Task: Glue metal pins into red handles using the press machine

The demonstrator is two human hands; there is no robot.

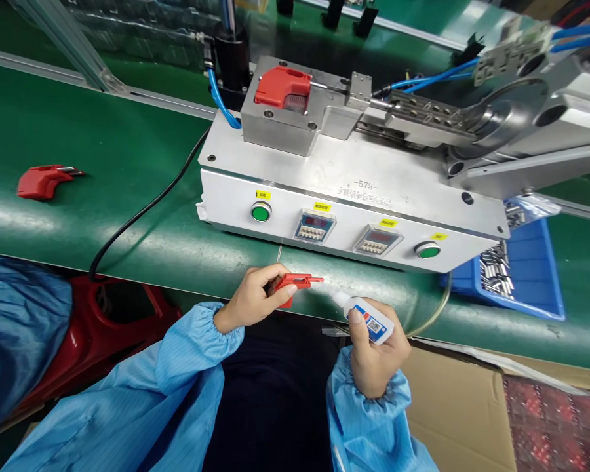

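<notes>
My left hand (pixel 253 298) is closed around a small red plastic part (pixel 295 283) with a thin prong pointing right. My right hand (pixel 376 357) grips a small white glue bottle (pixel 368 318) with a blue label, its nozzle aimed at the prong's tip. Both hands hover at the near edge of the green belt (pixel 128 151), just in front of a silver machine (pixel 344 190). Another red part (pixel 281 86) sits in the machine's metal fixture. A third red part (pixel 43 181) lies on the belt at the left.
The machine's front has two green buttons (pixel 261 212) and two digital counters. A blue tray (pixel 521 269) of small metal pins sits at the right. A cardboard box (pixel 472 406) is below right, a red crate (pixel 98 328) below left. A black cable (pixel 142 213) crosses the belt.
</notes>
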